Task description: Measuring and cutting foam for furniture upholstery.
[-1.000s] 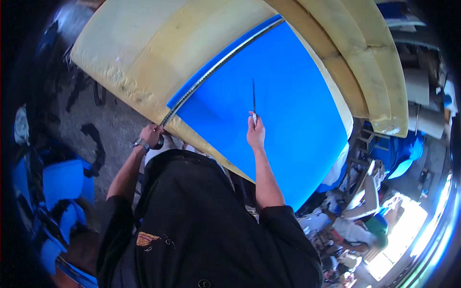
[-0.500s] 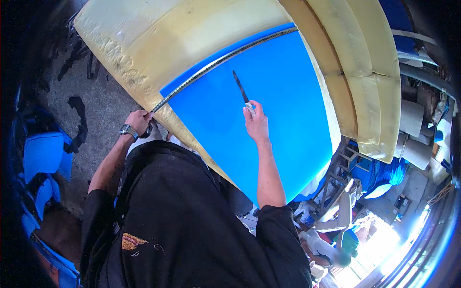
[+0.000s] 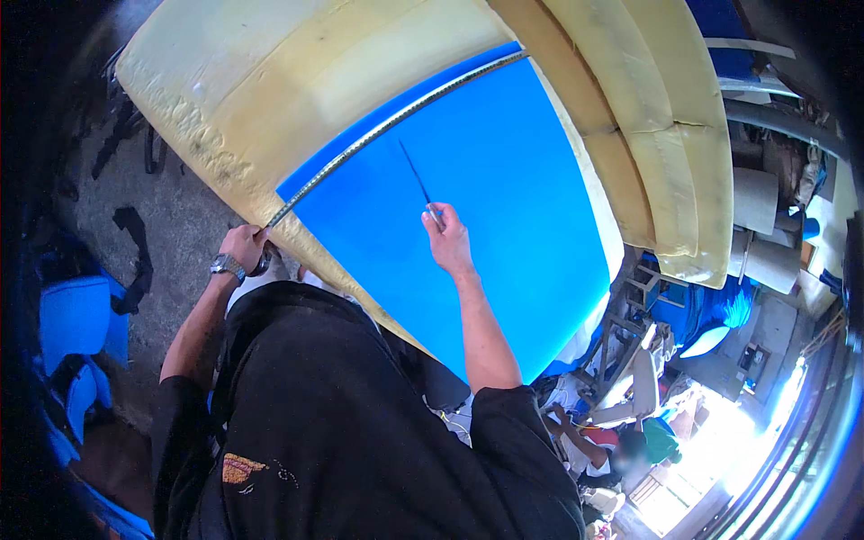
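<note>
The blue sheet (image 3: 504, 171) is laid across a big yellow foam block (image 3: 297, 72), and a measuring tape (image 3: 387, 129) is stretched over it just inside its far-left edge, the near end pinched in the closed fingers of the left hand (image 3: 241, 245) just off the sheet's left corner. A thin-bladed knife (image 3: 414, 170) is gripped by the handle in the curled fingers of the right hand (image 3: 450, 241), over the sheet's middle, blade pointed toward the tape, though whether the sheet's being touched by the tip can't really be told. More yellow foam slabs (image 3: 652, 117) can be seen past the sheet's far-right side.
</note>
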Demonstrator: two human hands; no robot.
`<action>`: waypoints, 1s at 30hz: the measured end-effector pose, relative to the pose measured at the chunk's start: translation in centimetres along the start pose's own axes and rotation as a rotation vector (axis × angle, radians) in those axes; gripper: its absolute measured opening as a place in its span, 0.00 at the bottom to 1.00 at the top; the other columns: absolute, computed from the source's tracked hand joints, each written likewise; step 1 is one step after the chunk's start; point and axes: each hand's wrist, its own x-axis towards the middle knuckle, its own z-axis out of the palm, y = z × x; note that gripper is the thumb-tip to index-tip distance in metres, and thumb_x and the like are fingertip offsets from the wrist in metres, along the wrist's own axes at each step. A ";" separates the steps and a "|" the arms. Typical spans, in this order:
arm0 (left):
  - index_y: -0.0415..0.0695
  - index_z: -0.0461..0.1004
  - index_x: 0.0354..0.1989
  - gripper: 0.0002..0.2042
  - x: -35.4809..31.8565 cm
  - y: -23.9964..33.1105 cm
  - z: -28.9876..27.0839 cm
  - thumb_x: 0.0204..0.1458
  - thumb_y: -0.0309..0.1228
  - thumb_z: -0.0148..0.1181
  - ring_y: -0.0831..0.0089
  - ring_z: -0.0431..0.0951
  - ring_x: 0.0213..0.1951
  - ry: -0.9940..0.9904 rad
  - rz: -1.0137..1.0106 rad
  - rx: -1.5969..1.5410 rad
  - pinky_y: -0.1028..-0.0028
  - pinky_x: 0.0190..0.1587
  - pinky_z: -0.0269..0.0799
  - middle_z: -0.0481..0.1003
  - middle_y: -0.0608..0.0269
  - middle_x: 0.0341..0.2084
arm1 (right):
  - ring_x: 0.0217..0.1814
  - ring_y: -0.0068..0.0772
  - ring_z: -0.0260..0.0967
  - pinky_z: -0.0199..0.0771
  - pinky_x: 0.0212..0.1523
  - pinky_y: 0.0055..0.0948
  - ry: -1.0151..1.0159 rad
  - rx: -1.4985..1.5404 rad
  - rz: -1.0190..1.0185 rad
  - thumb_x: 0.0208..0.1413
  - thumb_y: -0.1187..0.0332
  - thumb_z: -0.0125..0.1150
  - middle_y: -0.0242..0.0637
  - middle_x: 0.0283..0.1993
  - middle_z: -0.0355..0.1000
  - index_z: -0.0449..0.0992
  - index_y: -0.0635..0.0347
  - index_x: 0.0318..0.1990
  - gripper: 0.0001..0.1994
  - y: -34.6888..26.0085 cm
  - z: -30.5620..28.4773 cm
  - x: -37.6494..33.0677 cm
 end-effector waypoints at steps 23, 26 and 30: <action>0.41 0.71 0.21 0.13 -0.8 -0.6 0.6 0.47 0.38 0.47 0.53 0.71 0.25 0.107 -0.024 0.072 0.61 0.28 0.66 0.70 0.49 0.19 | 0.32 0.49 0.68 0.69 0.31 0.43 -0.077 -0.633 -0.345 0.53 0.61 0.43 0.42 0.33 0.70 0.65 0.52 0.41 0.11 -2.0 -0.7 3.3; 0.41 0.70 0.20 0.13 -0.8 -0.9 0.8 0.47 0.38 0.48 0.53 0.71 0.25 0.094 -0.016 0.074 0.61 0.27 0.65 0.70 0.49 0.19 | 0.32 0.49 0.68 0.69 0.30 0.44 -0.088 -0.648 -0.352 0.53 0.62 0.43 0.43 0.32 0.70 0.64 0.54 0.41 0.11 -2.2 -0.6 3.4; 0.41 0.71 0.20 0.13 -0.6 -1.3 1.1 0.47 0.38 0.48 0.53 0.71 0.25 0.124 0.002 0.051 0.61 0.28 0.66 0.70 0.49 0.19 | 0.35 0.51 0.67 0.67 0.33 0.44 -0.150 -0.633 -0.264 0.52 0.62 0.44 0.46 0.34 0.69 0.65 0.54 0.41 0.11 -2.5 -0.1 3.0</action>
